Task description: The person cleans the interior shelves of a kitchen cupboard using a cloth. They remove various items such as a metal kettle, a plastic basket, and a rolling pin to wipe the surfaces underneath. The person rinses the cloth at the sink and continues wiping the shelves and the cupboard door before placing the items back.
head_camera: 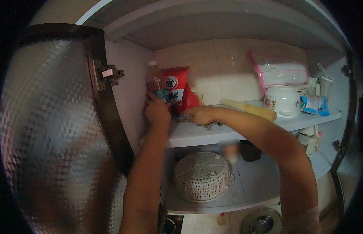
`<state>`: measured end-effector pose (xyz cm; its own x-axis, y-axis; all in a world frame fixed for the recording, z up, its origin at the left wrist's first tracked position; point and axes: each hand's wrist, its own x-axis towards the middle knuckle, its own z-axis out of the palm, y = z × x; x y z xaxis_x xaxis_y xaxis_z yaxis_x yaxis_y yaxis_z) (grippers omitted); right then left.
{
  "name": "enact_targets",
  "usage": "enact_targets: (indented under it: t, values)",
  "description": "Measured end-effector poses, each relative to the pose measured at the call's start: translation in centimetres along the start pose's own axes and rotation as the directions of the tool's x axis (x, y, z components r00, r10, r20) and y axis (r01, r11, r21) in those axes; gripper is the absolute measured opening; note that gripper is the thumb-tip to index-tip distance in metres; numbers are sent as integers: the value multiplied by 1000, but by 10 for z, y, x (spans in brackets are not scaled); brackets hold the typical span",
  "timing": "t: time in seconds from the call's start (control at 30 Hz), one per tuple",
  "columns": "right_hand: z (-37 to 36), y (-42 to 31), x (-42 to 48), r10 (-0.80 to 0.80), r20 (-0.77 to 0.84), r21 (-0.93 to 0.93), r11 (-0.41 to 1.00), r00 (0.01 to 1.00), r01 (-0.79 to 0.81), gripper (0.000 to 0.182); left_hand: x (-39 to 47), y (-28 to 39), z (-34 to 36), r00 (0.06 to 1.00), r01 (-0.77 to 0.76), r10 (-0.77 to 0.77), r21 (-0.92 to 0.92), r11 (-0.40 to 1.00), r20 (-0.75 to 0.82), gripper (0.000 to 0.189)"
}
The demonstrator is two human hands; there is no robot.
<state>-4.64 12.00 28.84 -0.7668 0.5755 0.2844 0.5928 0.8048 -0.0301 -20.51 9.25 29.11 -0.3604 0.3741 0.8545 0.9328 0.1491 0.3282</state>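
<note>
My left hand (157, 112) is wrapped around the lower part of a clear plastic bottle (155, 74) with a white cap and a teal label. The bottle stands upright in the left corner of the upper cabinet shelf. Just right of it is a red packet (177, 77) bearing writing, with a smaller red bag (191, 98) in front. My right hand (202, 115) reaches across to the base of these bags. Its fingertips are at a small greyish, crumpled item (184, 117), and whether they grip it is unclear. A striped cloth (212, 125) lies partly hidden under my right wrist.
A pale wooden rolling pin (248, 109), a white floral pot (282, 101), a blue packet (314, 105) and a pink-edged bag (282, 73) occupy the shelf's right. An upturned plastic colander (202, 177) sits below. At left, the cabinet door (55, 122) hangs open.
</note>
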Motion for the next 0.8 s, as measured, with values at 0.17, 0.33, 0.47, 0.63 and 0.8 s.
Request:
enact_targets:
  t: [0.17, 0.33, 0.47, 0.63, 0.8]
  values:
    - [-2, -14, -6, -128, -10, -7, 992, 992, 128, 37, 5, -11, 2, 998, 55, -50, -174, 983, 37, 69]
    - [3, -61, -17, -289, -72, 38, 956, 955, 292, 32, 5, -15, 0, 997, 71, -70, -86, 994, 12, 52]
    - [16, -73, -18, -249, -236, -51, 968, 939, 244, 28, 16, -27, 19, 983, -53, 16, -200, 978, -183, 38]
    - [13, -80, -65, -243, -404, -190, 965, 882, 179, 29, 11, -16, -12, 969, 32, -78, -192, 981, -235, 26]
    - [5, -44, -127, -107, -536, -298, 952, 837, -69, 36, 6, 27, -26, 918, -391, 328, -367, 844, -224, 19]
